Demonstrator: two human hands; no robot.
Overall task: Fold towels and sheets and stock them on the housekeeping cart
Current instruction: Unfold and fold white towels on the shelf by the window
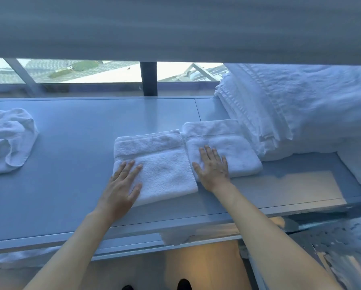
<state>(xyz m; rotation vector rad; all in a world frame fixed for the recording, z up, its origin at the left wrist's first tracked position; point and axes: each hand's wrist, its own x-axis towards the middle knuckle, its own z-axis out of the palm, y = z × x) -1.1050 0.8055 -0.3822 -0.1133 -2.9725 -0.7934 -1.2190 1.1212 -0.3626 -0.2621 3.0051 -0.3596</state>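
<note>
Two folded white towels laid side by side mid-table, inner edges touching. L towel (154, 164) pressed flat by left hand (121, 185), fingers straight, nothing gripped. R towel (221, 147) pressed likewise by right hand (213, 168), palm down, fingers spread. Tall stack of folded linen (290, 109) just beside R towel's far corner. Crumpled towel (7, 141) well apart at L edge; bare table (70, 164) between. Window (91, 70) behind far edge.

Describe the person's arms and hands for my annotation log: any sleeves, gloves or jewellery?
Both forearms are bare as far as the view reaches, with no sleeves showing. The left hand and right hand wear no gloves; no rings, watch or bracelet are visible.
</note>
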